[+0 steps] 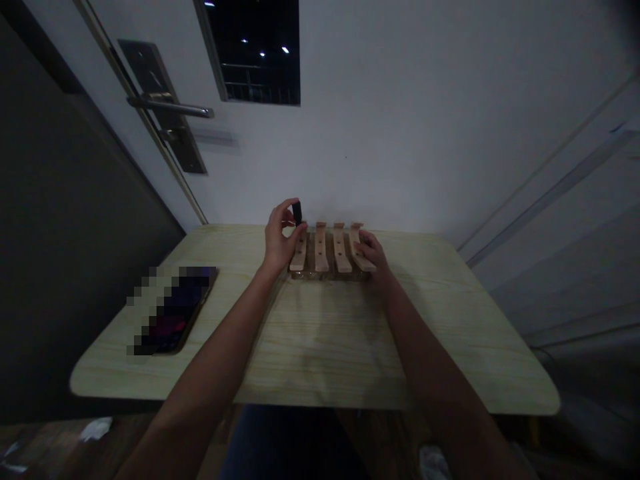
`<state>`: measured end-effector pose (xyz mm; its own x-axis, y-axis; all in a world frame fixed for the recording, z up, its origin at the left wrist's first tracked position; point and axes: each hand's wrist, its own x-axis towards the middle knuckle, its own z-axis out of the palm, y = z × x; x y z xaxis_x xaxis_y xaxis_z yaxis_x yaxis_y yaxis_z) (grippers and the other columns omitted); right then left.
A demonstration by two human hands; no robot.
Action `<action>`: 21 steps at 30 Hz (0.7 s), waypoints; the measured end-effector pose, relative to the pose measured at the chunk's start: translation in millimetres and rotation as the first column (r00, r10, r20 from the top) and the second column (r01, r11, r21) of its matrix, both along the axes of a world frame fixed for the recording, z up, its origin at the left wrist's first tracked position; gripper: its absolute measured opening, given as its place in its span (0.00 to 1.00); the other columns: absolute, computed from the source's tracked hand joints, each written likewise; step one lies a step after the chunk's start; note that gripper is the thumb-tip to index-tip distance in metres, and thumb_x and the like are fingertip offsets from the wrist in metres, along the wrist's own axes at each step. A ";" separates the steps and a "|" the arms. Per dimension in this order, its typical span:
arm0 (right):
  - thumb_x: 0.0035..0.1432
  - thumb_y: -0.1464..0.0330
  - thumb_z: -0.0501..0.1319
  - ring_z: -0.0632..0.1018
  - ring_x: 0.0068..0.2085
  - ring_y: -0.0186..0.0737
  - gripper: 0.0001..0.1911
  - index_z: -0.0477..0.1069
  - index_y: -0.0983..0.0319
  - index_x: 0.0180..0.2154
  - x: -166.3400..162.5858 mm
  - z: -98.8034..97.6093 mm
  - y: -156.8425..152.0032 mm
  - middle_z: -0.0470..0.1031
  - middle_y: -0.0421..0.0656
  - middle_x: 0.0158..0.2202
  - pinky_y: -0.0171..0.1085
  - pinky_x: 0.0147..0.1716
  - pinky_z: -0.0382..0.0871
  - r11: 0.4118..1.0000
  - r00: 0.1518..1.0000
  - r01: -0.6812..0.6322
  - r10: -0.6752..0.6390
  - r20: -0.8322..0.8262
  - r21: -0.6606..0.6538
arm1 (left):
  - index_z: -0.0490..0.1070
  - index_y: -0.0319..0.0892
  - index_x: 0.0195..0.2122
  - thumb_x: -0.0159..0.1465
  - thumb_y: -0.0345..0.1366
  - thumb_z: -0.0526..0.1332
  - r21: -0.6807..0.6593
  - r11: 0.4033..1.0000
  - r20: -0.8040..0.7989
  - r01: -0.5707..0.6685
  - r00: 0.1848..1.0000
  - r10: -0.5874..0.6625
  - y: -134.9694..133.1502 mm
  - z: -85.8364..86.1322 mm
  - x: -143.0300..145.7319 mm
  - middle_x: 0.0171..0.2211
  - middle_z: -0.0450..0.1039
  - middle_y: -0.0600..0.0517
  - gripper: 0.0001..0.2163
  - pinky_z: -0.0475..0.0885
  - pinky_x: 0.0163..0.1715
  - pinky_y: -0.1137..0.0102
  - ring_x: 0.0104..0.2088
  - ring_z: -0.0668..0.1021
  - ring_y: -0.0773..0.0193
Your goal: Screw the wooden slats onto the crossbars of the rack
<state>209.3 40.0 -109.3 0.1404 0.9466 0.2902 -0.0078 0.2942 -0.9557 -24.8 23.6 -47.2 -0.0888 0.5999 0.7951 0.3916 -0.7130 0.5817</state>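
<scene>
Four pale wooden strips [321, 248] between your hands, a small black rectangular block [297, 213] in your pinch

At the centre of the frame, your left hand [280, 240] holds the black block upright between thumb and bent forefinger, the two nearly closed with only the block's length between them. The block sits just above the far end of the leftmost strip; whether the two touch, you cannot tell from this view.

Your right hand [374, 253] curls at the right end of the row, fingertips against the rightmost strip, which slants to the right at its near end. How firmly that hand grips cannot be told.

The strips, dotted with small dark holes, stand side by side on a brownish, shiny base [333, 275], set toward the far edge of a pale wood-grain tabletop [325, 340]. A dark-screened phone [175, 320], partly pixelated, lies at the lower left. Behind, a white door [400, 133] fills the top of the frame, its metal lever handle [173, 106] at the upper left beside a dark window pane [260, 60].
</scene>
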 end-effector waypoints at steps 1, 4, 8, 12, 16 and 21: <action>0.34 0.51 0.65 0.73 0.41 0.45 0.26 0.66 0.56 0.35 0.5 0.5 0.2 0.73 0.44 0.39 0.47 0.43 0.68 1.000 1.000 -0.006 0.006 0.002 0.001 | 0.63 0.48 0.53 0.56 0.38 0.64 -0.004 1.000 0.000 0.009 1.000 -0.009 -0.4 0.1 0.0 0.37 0.68 0.52 0.23 0.72 0.34 0.72 0.34 0.71 0.68; 0.34 0.51 0.65 0.73 0.42 0.46 0.24 0.66 0.55 0.34 2.6 1.6 1.1 0.74 0.44 0.38 0.48 0.43 0.67 1.000 0.999 -0.030 0.030 0.040 0.003 | 0.62 0.47 0.54 0.58 0.40 0.63 -0.009 1.000 -0.027 0.029 0.999 -0.029 -3.2 1.3 0.5 0.37 0.69 0.51 0.22 0.72 0.35 0.72 0.32 0.71 0.69; 0.36 0.51 0.64 0.72 0.45 0.48 0.24 0.66 0.56 0.35 4.3 1.9 1.4 0.73 0.45 0.39 0.50 0.46 0.67 0.999 0.997 -0.035 0.034 0.069 0.017 | 0.56 0.47 0.59 0.60 0.42 0.60 -0.001 0.998 -0.044 0.064 0.997 -0.064 -7.3 3.7 2.0 0.38 0.71 0.51 0.26 0.73 0.37 0.72 0.32 0.71 0.69; 0.36 0.52 0.65 0.73 0.44 0.48 0.24 0.67 0.56 0.36 3.7 2.5 0.2 0.74 0.45 0.40 0.50 0.45 0.68 0.999 0.998 -0.044 0.043 0.055 0.012 | 0.55 0.47 0.59 0.63 0.41 0.57 -0.002 0.993 -0.075 0.115 0.991 -0.115 -8.5 4.7 2.5 0.39 0.72 0.50 0.24 0.73 0.38 0.71 0.33 0.73 0.68; 0.34 0.53 0.66 0.73 0.43 0.48 0.24 0.67 0.56 0.34 3.2 3.8 -0.3 0.74 0.44 0.38 0.50 0.44 0.68 1.000 0.999 -0.016 0.016 0.031 -0.009 | 0.57 0.48 0.57 0.61 0.39 0.58 -0.031 0.992 -0.068 0.124 0.990 -0.126 -5.9 2.8 1.5 0.38 0.71 0.51 0.23 0.73 0.38 0.70 0.35 0.74 0.68; 0.35 0.52 0.64 0.72 0.46 0.48 0.24 0.67 0.56 0.35 3.8 2.6 1.5 0.74 0.45 0.40 0.50 0.46 0.67 1.000 0.997 -0.024 0.024 0.067 0.007 | 0.63 0.48 0.53 0.55 0.37 0.65 -0.005 1.000 -0.006 0.029 1.000 -0.029 -2.5 3.4 -0.1 0.39 0.70 0.51 0.23 0.72 0.35 0.72 0.35 0.72 0.67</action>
